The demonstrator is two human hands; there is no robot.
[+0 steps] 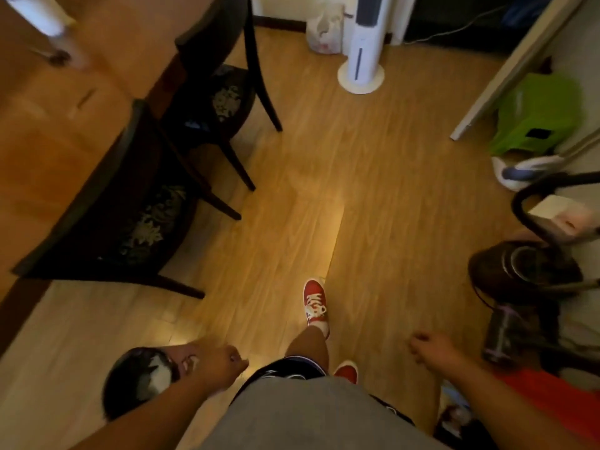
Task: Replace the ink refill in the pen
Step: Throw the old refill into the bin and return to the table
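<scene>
Looking for the pen and its refill, I find neither with any certainty; the likeliest place is the wooden table point(48, 131) filling the upper left of the frame, where a small dark blurred object point(58, 56) lies beside a white blurred shape point(39, 14), but whether either is the pen I cannot tell; so the task, as I judge it, has not yet begun in earnest. The left hand point(224, 360), low and left of centre, is curled into a loose fist, and I see nothing gripped in it; the right hand point(428, 349), low and right, hangs with fingers half curled and apparently bare, though blur keeps me from being sure. The person stands mid-stride on the wood floor point(357, 190), one red shoe point(315, 303) forward and the other red shoe point(345, 371) tucked beneath the grey shirt point(308, 417).

Trouble from here would come mostly from the crowded room; two dark chairs point(136, 228) stand tight against the table, their legs jutting into the walking path, so a careless step could catch one; at the right edge a vacuum cleaner point(526, 274) with its hose point(532, 193) sprawls near the right hand, and a swing of that arm might snag it; a dark rounded object point(139, 378) sits on the floor just by the left hand. The dim light, too, would make a slim refill easy to drop and hard to find on this floor.
</scene>
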